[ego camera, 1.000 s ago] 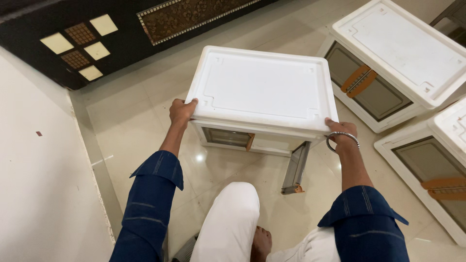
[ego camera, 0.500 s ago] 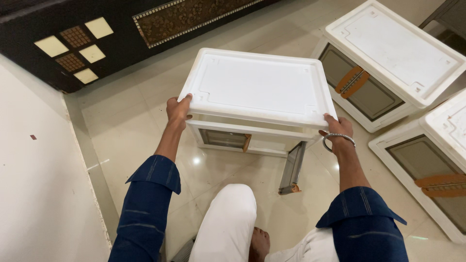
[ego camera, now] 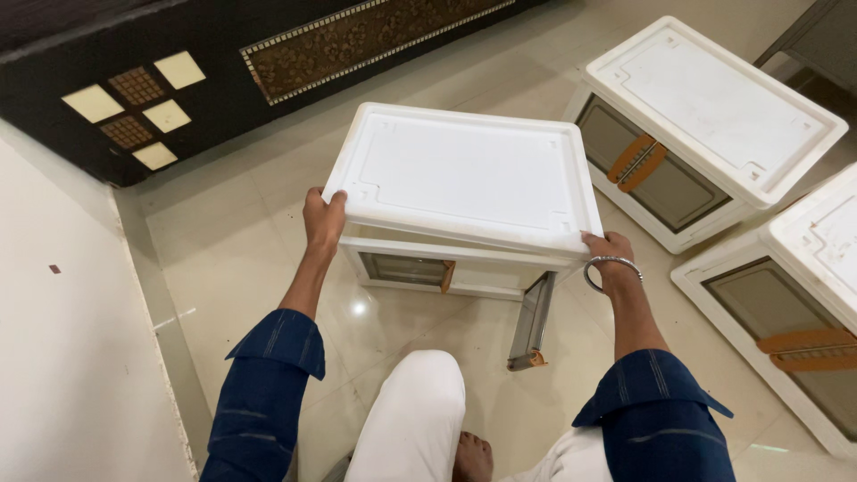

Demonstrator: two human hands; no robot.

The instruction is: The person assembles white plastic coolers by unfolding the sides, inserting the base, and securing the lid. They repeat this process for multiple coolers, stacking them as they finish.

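Observation:
A white plastic lid panel [ego camera: 464, 174] lies flat over a white storage box frame [ego camera: 420, 268] on the floor in front of me. My left hand [ego camera: 323, 219] grips the lid's near left corner. At the near right corner, my right hand [ego camera: 610, 254], with a metal bangle on the wrist, grips the lid's edge. The box has a tinted front panel with an orange handle [ego camera: 446, 275]. A tinted door panel [ego camera: 533, 321] hangs open at the box's right side, its end on the floor.
Two more white boxes with tinted fronts and orange handles stand to the right, one at the back [ego camera: 705, 125] and one nearer [ego camera: 794, 303]. A dark patterned wall panel [ego camera: 223, 71] runs along the back. A white wall [ego camera: 62, 357] is at left. My knee [ego camera: 420, 411] is below.
The lid and both hands have shifted slightly away from me and settled lower over the box frame; the grip on both corners is unchanged.

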